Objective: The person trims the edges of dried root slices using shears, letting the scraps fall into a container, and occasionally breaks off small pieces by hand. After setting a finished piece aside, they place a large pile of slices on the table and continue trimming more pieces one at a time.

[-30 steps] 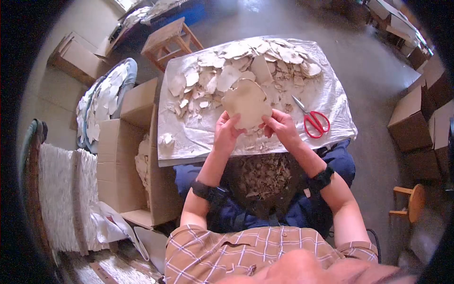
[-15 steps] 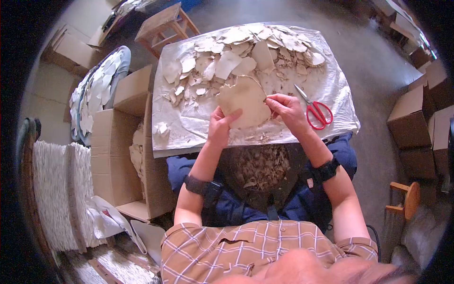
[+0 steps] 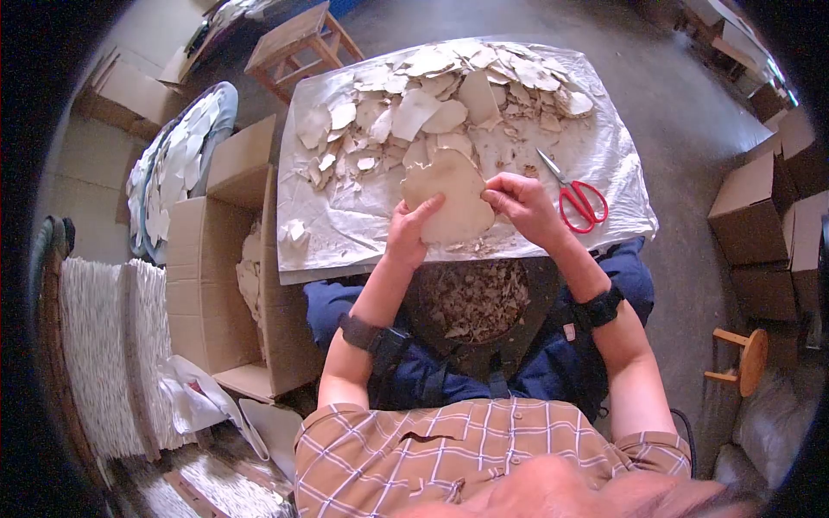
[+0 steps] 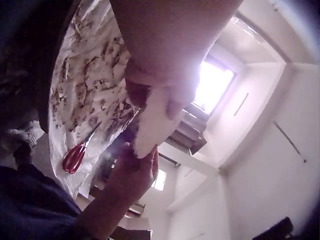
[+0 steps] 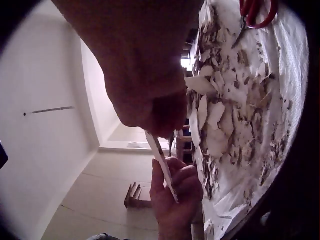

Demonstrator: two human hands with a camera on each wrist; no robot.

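A thin, flat cream-coloured sheet with a rounded outline and ragged upper edge is held up over the near side of the table. My left hand grips its left side, thumb lying across the face. On the right edge, the fingertips of my right hand pinch the rim. In the right wrist view the sheet appears edge-on between both hands. Red-handled scissors lie on the cloth, to the right of my right hand. Beyond the sheet spreads a heap of similar pale pieces.
White cloth covers the table. Between the knees stands a dark container of brownish scraps. An open cardboard box stands at the left, near stacked pale sheets. Wooden stools and more boxes stand around.
My left hand has shifted its hold, its thumb now across the sheet's face. My right hand has moved from the lower right edge up along the right rim. The scissors stay put.
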